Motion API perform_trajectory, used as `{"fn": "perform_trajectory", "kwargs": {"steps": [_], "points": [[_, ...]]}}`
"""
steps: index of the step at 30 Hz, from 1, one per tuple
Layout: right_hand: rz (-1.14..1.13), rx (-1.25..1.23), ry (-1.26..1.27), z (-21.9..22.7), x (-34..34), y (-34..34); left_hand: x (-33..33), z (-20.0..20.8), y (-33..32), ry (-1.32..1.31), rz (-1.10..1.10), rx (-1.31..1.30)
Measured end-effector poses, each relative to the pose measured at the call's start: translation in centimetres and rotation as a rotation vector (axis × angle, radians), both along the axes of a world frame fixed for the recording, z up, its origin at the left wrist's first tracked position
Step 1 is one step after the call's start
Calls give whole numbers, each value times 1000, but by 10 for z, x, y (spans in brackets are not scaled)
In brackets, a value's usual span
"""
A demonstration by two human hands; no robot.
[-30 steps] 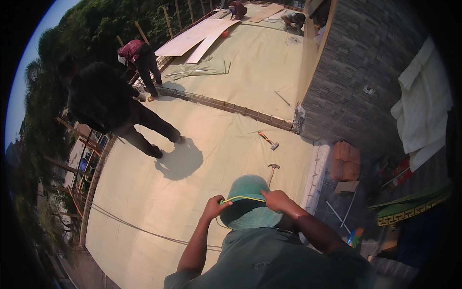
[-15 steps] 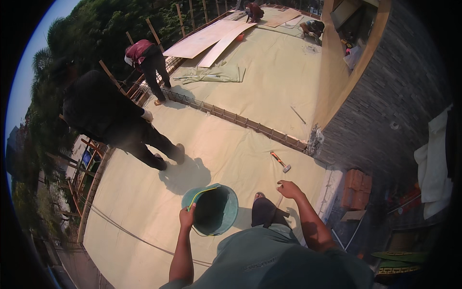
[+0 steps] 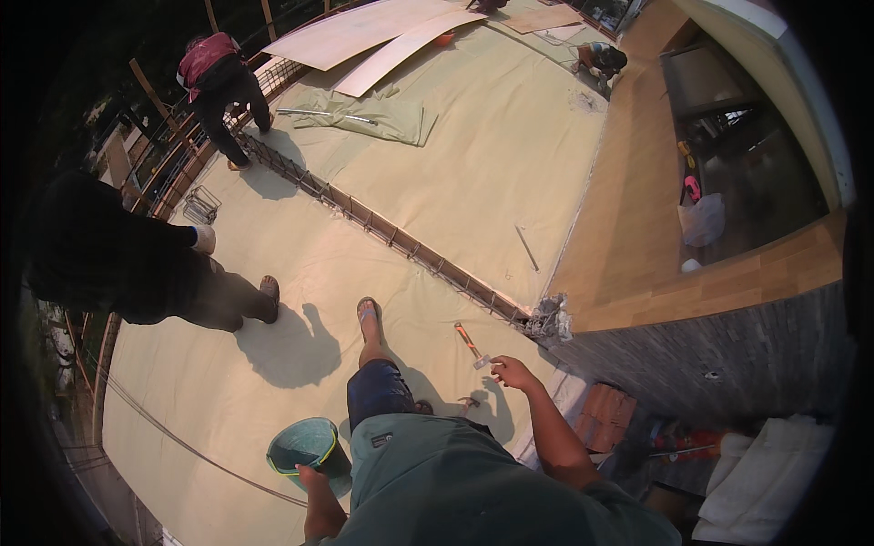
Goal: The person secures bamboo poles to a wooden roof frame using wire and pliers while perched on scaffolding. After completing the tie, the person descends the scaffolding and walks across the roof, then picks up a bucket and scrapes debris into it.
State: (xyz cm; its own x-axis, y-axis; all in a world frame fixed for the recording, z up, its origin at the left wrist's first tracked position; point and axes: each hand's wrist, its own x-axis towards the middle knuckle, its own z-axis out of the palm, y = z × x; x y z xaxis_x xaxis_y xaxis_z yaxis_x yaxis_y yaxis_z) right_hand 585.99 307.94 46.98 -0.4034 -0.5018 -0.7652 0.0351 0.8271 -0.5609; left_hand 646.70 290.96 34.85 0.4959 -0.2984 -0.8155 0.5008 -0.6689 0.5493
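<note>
Left hand (image 3: pixel 308 475) clamped on green bucket (image 3: pixel 305 446) rim, near left; right hand (image 3: pixel 512 371) open, fingers loose, just beside hammer (image 3: pixel 472 346)

Bucket (image 3: pixel 305 446) at left hand (image 3: pixel 308 475), hammer (image 3: pixel 472 346) before right hand (image 3: pixel 512 371)

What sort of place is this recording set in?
Probably an outdoor building site, on a raised deck: pale sheeting covers the floor, a line of steel bars crosses it, and plywood boards lie stacked.

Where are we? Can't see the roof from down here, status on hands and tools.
Left hand holds green bucket. Right hand open, reaching toward hammer on sheeting. Rebar strip just beyond; person standing left.
</note>
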Motion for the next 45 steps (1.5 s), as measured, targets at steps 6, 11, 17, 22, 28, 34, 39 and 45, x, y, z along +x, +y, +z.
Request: {"fn": "perform_trajectory", "kwargs": {"steps": [6, 11, 17, 22, 28, 34, 39, 45], "points": [[-619, 175, 135, -40, -98, 12, -120, -41, -108, 40, -198, 201], [-382, 546, -282, -3, -138, -48, -323, -8, -305, -104, -337, 86], [-571, 190, -108, -24, -259, -182, -537, -10, -493, -54, -655, -313], [-414, 178, -192, -67, -398, -264, -686, 63, -612, 83, -808, -451], [-396, 281, -261, -100, -619, -336, -845, 67, -677, -89, -854, -419], [-574, -53, 135, -14, -872, -450, -1021, 76, -708, -319, -789, -241], [-637, -193, 142, 25, -1030, -496, -1141, 58, -728, -250, -672, -44], [-1008, 12, 106, -62, -1100, -437, -1344, -16, -780, -52, -788, -186]]}}
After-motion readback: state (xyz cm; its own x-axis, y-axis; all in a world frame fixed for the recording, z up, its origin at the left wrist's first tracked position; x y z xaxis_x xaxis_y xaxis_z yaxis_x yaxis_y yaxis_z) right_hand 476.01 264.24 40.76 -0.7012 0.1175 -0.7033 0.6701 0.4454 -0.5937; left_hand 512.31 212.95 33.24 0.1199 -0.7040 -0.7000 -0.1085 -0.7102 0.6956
